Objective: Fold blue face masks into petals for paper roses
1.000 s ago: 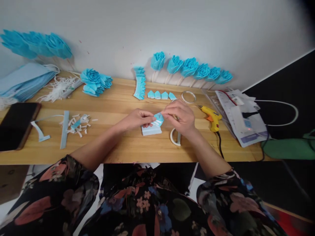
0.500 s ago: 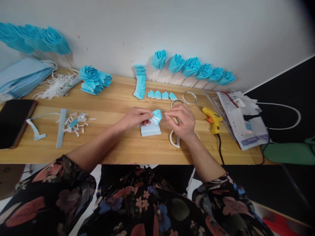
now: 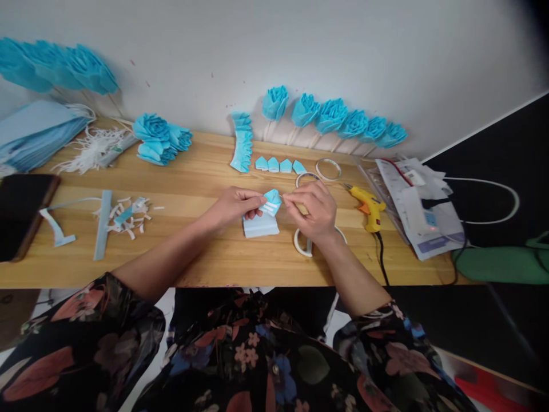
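Observation:
My left hand [image 3: 242, 205] pinches a small folded blue petal [image 3: 273, 198] that carries white tape strips on its lower part. At the petal's right edge my right hand [image 3: 313, 209] is closed in a pinch; what its fingertips hold, if anything, is too small to make out. Below the petal lies a pale blue folded piece [image 3: 261, 227] on the wooden table. Several similar folded petals [image 3: 286, 166] form a row behind my hands. Rolls of tape [image 3: 303, 243] lie under and beside my right hand, partly hidden by it.
Blue fabric roses [image 3: 331, 116] on sticks lean against the wall, with more roses [image 3: 154, 137] at left. A yellow glue gun [image 3: 371, 209] with a black cord lies at right. White scraps [image 3: 128, 217], a phone [image 3: 26, 212] and stacked face masks [image 3: 40, 134] occupy the left side.
My right hand has moved slightly left, so its fingertips are now at the petal's edge. The left hand keeps its grip. The whole view has shifted a little.

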`<state>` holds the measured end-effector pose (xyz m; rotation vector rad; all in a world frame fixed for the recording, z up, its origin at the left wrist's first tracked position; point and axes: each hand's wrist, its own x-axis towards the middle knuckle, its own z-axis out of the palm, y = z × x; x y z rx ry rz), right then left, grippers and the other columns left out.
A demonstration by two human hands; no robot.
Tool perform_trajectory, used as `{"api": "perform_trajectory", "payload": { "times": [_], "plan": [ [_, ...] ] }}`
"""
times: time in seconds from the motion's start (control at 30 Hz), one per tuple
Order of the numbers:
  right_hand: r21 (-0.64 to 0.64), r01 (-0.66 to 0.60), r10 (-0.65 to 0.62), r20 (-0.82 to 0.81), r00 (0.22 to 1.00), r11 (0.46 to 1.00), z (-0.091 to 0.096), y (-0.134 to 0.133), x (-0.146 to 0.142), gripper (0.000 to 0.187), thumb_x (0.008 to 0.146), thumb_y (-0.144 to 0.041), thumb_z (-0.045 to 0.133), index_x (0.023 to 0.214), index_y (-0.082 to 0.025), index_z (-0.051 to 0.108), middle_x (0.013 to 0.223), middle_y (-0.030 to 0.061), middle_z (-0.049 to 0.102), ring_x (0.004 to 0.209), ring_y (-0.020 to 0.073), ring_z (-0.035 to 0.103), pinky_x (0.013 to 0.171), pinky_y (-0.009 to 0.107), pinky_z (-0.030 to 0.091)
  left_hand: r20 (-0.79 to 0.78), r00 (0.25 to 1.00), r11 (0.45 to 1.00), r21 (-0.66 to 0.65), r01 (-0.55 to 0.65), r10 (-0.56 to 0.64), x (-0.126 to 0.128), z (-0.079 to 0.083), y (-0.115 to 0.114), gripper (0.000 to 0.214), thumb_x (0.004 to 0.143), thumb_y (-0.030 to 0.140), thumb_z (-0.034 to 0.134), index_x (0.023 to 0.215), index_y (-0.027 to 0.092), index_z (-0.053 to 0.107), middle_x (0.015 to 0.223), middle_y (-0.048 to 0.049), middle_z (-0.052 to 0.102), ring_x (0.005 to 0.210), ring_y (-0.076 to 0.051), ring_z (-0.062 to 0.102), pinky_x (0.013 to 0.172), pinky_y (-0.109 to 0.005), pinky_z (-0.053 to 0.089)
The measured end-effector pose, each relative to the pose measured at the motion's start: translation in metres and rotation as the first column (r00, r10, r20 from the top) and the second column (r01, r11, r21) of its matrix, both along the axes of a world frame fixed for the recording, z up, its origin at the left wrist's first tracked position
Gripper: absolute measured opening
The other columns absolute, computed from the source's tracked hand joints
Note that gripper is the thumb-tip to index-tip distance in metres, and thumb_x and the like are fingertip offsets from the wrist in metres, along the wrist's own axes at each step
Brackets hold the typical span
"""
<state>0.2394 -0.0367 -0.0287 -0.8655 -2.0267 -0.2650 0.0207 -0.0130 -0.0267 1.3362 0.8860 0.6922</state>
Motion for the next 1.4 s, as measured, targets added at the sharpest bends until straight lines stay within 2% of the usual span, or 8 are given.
{"api": "perform_trajectory", "payload": {
  "times": [0.17,0.5,0.7,0.87,1.1,1.23,1.4],
  "plan": [
    [0.028,-0.033,0.033,-0.003,0.999,0.999,0.0002,0.0003,0.0002,0.017,0.086,-0.012,0.066,0.097,-0.027,0.066,0.082,0.001,0.068,0.075,0.0182,0.062,0.068,0.035,0.05,-0.005,1.0,1.0,0.005,0.008,-0.008,-0.0003,-0.0013,-0.0008,0.027,0.081,0.039,0.067,0.069,0.015,0.07,0.063,-0.0016,0.064,0.055,-0.008,0.05,0.055,-0.022,0.039],
    [-0.006,-0.067,0.067,-0.012,0.998,0.998,0.0008,0.0008,-0.0012,0.019,0.088,-0.013,0.065,0.099,-0.029,0.068,0.083,0.0002,0.066,0.076,0.018,0.06,0.068,0.035,0.048,-0.006,0.999,0.999,0.028,0.043,-0.043,-0.0005,0.0001,-0.0006,0.028,0.082,0.04,0.067,0.068,0.016,0.067,0.06,-0.0001,0.059,0.055,-0.009,0.048,0.055,-0.023,0.038],
    [-0.081,-0.045,0.046,0.009,0.999,0.996,-0.003,0.0013,0.0008,0.018,0.089,-0.015,0.065,0.099,-0.03,0.069,0.085,-0.0002,0.068,0.079,0.0181,0.061,0.071,0.037,0.048,0.066,0.995,0.997,0.013,0.077,-0.077,0.0007,-0.0001,-0.0018,0.024,0.083,0.038,0.066,0.072,0.017,0.067,0.066,0.0001,0.062,0.058,-0.009,0.05,0.058,-0.023,0.04],
    [-0.051,-0.068,0.069,0.024,0.997,0.996,-0.0026,0.0015,0.0003,0.019,0.088,-0.013,0.065,0.1,-0.028,0.068,0.085,0.0007,0.069,0.078,0.0181,0.061,0.071,0.036,0.048,0.122,0.99,0.997,-0.027,0.079,-0.075,0.0013,0.0,-0.0033,0.022,0.083,0.037,0.065,0.073,0.017,0.066,0.064,0.0007,0.058,0.059,-0.009,0.049,0.058,-0.023,0.04],
    [-0.11,-0.047,0.053,0.052,0.997,0.993,-0.0013,-0.0008,-0.0023,0.016,0.091,-0.015,0.063,0.098,-0.028,0.07,0.085,0.0008,0.069,0.078,0.0183,0.062,0.071,0.037,0.048,0.213,0.976,0.993,-0.099,0.066,-0.044,0.0049,0.0013,-0.0052,0.036,0.086,0.048,0.06,0.068,0.016,0.06,0.065,-0.0009,0.054,0.061,-0.012,0.05,0.059,-0.025,0.04],
    [-0.114,-0.074,0.082,0.07,0.994,0.991,-0.001,-0.0007,-0.003,0.016,0.091,-0.014,0.062,0.097,-0.027,0.069,0.086,0.001,0.07,0.079,0.0181,0.062,0.071,0.037,0.049,0.194,0.981,0.993,-0.108,0.045,-0.024,0.0053,-0.0016,-0.0052,0.036,0.08,0.051,0.069,0.072,0.017,0.062,0.065,-0.0002,0.055,0.061,-0.011,0.05,0.059,-0.025,0.04],
    [-0.101,-0.091,0.099,0.079,0.992,0.991,0.0006,-0.0005,-0.0037,0.014,0.091,-0.014,0.062,0.097,-0.026,0.068,0.086,0.0021,0.07,0.078,0.0181,0.061,0.07,0.036,0.049,0.132,0.991,0.994,-0.097,0.043,-0.03,0.0048,-0.0041,-0.0034,0.03,0.07,0.042,0.08,0.08,0.016,0.067,0.064,0.0025,0.057,0.057,-0.009,0.05,0.057,-0.023,0.039]
  ]
}}
